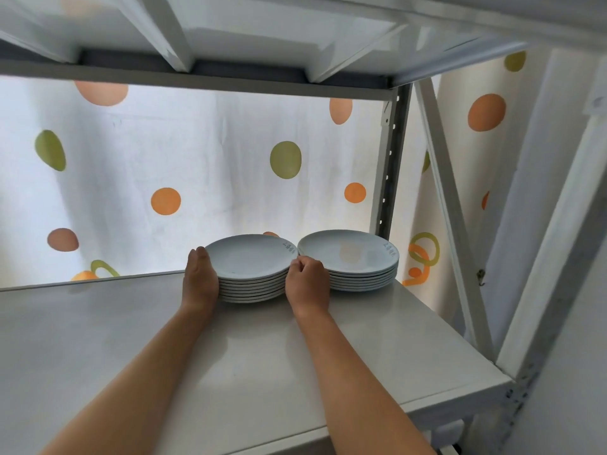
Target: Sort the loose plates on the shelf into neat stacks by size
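Two stacks of pale blue-white plates stand side by side at the back right of the white shelf (pixel 131 339). The left stack (pixel 249 261) holds several plates. My left hand (pixel 199 277) presses flat against its left side, fingers straight along the rims. My right hand (pixel 307 284) is against its right side with fingers curled at the top rim, in the gap between the stacks. The right stack (pixel 358 254) also holds several plates and nearly touches the left one; no hand holds it.
A shelf board with white braces hangs low overhead (pixel 230 44). A perforated metal upright (pixel 389 165) and a diagonal brace (pixel 450 205) stand right of the stacks. A dotted curtain (pixel 164 159) hangs behind the shelf. The shelf's right edge (pixel 466 349) is close by.
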Demonstrator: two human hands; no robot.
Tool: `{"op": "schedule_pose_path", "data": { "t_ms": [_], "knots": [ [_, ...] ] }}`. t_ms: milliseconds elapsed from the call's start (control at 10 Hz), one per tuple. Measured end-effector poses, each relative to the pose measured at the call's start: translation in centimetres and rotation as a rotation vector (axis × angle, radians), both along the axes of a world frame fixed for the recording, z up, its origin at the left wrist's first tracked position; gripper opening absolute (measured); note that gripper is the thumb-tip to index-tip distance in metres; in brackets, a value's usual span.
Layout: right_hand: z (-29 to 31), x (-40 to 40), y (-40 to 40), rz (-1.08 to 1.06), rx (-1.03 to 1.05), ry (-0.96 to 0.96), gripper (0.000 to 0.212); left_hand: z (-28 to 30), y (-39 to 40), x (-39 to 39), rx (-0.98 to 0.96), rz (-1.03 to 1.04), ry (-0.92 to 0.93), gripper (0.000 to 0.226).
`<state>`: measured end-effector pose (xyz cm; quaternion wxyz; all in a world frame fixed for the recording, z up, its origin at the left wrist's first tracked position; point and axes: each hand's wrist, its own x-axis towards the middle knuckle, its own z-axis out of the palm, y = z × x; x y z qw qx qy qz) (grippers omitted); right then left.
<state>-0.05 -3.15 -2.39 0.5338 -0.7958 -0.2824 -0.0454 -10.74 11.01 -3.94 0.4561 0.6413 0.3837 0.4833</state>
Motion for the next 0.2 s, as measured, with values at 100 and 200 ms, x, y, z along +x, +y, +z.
{"op": "schedule_pose_path", "data": {
  "t_ms": [100, 200],
  "knots": [
    [0.0, -0.1, -0.1, -0.024, 0.012, -0.011, 0.03, -0.5, -0.6, 0.0, 0.073, 0.032, 0.115, 0.062],
    [0.1, -0.1, -0.4, -0.089, 0.053, 0.038, 0.026, -0.2, -1.7, -0.1, 0.12, 0.073, 0.109, 0.059]
  ]
}}
